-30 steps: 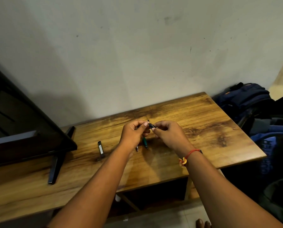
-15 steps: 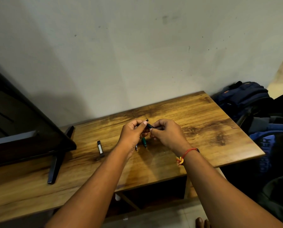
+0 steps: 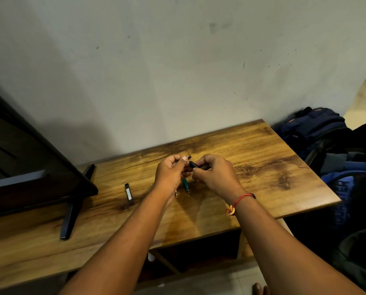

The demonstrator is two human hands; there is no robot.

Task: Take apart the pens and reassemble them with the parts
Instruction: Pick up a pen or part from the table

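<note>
Both hands meet above the middle of the wooden table [image 3: 263, 167]. My right hand [image 3: 215, 175] pinches a short black pen part [image 3: 193, 165] that points toward my left hand [image 3: 170, 173]. My left hand's fingers are closed on another small dark pen piece [image 3: 189, 157] whose tip shows above the thumb. A green pen [image 3: 185, 184] lies on the table just below the hands, and a metal pen tip [image 3: 175, 193] peeks out beside my left wrist. How the two held pieces join is hidden by the fingers.
A small black cap-like piece [image 3: 128, 193] with a white label lies on the table to the left. A dark TV screen [image 3: 29, 167] on a black foot [image 3: 70, 216] stands at the far left. Blue backpacks [image 3: 314, 128] sit beyond the table's right edge.
The hands stay together at the same place; the fingers have shifted slightly on the black pen parts, and the dark piece in my left hand shows a little more.
</note>
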